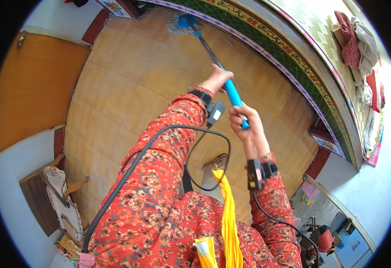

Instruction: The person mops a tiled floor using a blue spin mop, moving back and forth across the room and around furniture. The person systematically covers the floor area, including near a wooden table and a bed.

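A spin mop spans the upper middle of the view, with a blue metal-and-plastic handle [233, 93] and a white string mop head [182, 28] around a blue disc. My left hand [216, 79] wraps the shaft at the upper end of the blue grip. Lower down, near the handle's end, my right hand [249, 124] is closed around it. The mop head rests on the tan tiled floor [125, 80], close to the patterned base of a raised platform [276, 53]. Its strings are spread out on the tiles.
An orange-brown door [38, 90] stands at the left. A wooden chair with a cloth cover [61, 197] is at lower left. Clothes [353, 43] lie on the platform at right. A black cable [148, 147] loops over my left sleeve, and yellow straps [228, 214] hang before me.
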Tool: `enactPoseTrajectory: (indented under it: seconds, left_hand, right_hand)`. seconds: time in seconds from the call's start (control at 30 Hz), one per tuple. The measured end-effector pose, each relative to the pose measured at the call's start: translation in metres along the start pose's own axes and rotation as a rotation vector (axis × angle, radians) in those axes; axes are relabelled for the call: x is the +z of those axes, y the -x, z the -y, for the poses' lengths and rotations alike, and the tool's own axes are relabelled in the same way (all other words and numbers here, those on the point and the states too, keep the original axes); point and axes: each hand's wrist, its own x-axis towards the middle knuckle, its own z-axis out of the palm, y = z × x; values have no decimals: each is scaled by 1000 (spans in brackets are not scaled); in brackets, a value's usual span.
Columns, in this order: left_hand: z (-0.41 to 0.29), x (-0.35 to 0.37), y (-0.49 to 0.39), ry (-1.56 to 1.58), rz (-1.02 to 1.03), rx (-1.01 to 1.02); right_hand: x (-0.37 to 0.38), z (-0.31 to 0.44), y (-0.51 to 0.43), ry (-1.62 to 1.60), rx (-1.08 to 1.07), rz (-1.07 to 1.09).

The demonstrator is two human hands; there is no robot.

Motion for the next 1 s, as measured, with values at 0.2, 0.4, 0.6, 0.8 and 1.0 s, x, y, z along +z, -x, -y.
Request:
enactPoseTrajectory:
  seconds: [0.2, 0.4, 0.6, 0.8, 1.0]
  left_hand:
    - [46, 130, 49, -153, 211, -34]
    - [107, 236, 134, -387, 503, 25]
    - [110, 287, 165, -963, 816, 399]
    - [105, 288, 169, -1234, 978, 1035]
    - [89, 237, 148, -1250, 832, 1217]
  right_hand:
    - [-106, 4, 107, -126, -63, -123]
    - [-175, -44, 238, -385, -178, -265]
    - [-193, -77, 310, -590, -258, -341]
    - [-163, -71, 324, -219, -158, -468]
    - [-101, -68, 297, -56, -115, -467]
